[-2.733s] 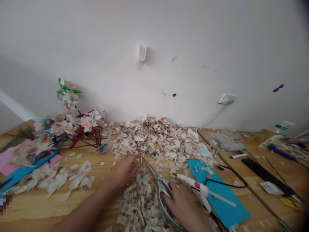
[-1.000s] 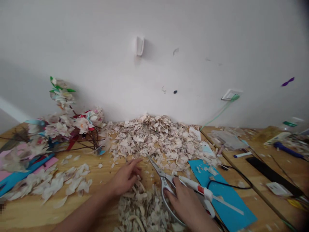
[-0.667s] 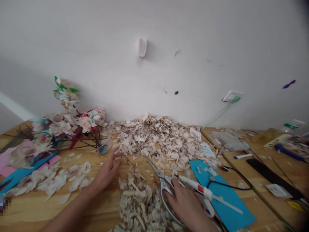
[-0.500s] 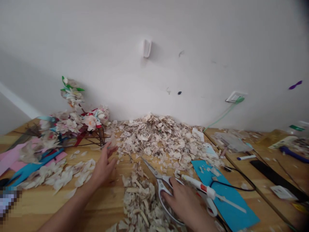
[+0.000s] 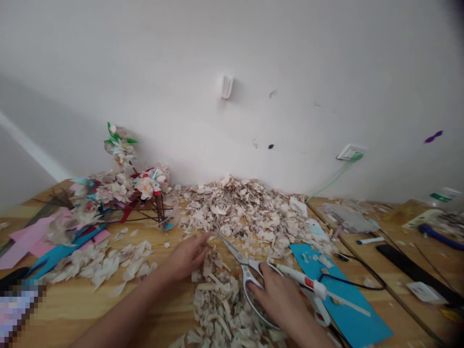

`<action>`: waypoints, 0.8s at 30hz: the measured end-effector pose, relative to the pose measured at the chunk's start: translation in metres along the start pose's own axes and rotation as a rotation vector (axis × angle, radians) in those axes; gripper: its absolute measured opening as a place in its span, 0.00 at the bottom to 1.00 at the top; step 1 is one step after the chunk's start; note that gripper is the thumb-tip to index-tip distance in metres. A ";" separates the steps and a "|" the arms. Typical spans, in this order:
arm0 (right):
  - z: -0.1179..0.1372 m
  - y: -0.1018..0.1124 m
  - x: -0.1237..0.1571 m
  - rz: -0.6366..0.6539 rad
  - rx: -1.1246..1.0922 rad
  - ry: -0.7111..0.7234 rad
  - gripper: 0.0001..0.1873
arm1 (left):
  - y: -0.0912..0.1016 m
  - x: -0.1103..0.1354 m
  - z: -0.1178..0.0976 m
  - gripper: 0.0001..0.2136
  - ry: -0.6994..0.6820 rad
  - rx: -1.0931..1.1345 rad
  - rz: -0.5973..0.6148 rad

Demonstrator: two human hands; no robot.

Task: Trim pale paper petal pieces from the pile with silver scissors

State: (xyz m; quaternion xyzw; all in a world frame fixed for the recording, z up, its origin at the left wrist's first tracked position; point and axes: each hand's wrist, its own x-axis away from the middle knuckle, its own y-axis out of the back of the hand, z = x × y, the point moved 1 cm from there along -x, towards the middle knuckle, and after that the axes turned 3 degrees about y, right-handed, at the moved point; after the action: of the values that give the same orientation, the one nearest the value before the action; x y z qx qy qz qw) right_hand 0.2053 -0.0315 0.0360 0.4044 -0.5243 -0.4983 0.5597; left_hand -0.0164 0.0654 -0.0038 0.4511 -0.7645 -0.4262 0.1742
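Right hand (image 5: 281, 295) is gripping the scissors (image 5: 247, 271) beside the near scrap pile (image 5: 224, 304) on the table (image 5: 163, 309) while left hand (image 5: 188, 256), grip unclear, is apparently working scraps near the blades (image 5: 232, 249), so next move is calling for clearance there.

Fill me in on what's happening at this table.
A person's right hand grips metal scissors, pointing towards a big pile of pale scraps against the wall. The left hand is near the scissor tips, above a nearer heap. A white glue gun lies right of the scissors; flowers sit at the left.
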 end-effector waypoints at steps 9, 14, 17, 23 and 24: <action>-0.002 0.000 0.010 -0.008 -0.002 -0.013 0.11 | -0.003 0.007 -0.004 0.19 -0.075 -0.100 0.095; -0.008 -0.006 0.006 0.009 -0.030 -0.015 0.14 | 0.001 0.022 -0.015 0.19 -0.157 -0.069 0.171; -0.008 -0.006 0.003 -0.006 -0.046 -0.015 0.14 | -0.001 0.006 -0.002 0.22 -0.039 -0.128 0.045; -0.008 -0.005 0.006 -0.004 -0.064 -0.033 0.15 | -0.010 -0.002 0.000 0.21 -0.100 -0.144 0.078; -0.010 -0.006 0.007 0.003 -0.064 -0.040 0.15 | -0.010 0.000 -0.003 0.21 -0.135 -0.137 0.085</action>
State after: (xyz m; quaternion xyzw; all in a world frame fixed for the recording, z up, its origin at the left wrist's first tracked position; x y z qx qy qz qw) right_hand 0.2137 -0.0401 0.0306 0.3756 -0.5197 -0.5218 0.5626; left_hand -0.0093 0.0613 -0.0098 0.3754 -0.7620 -0.4992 0.1709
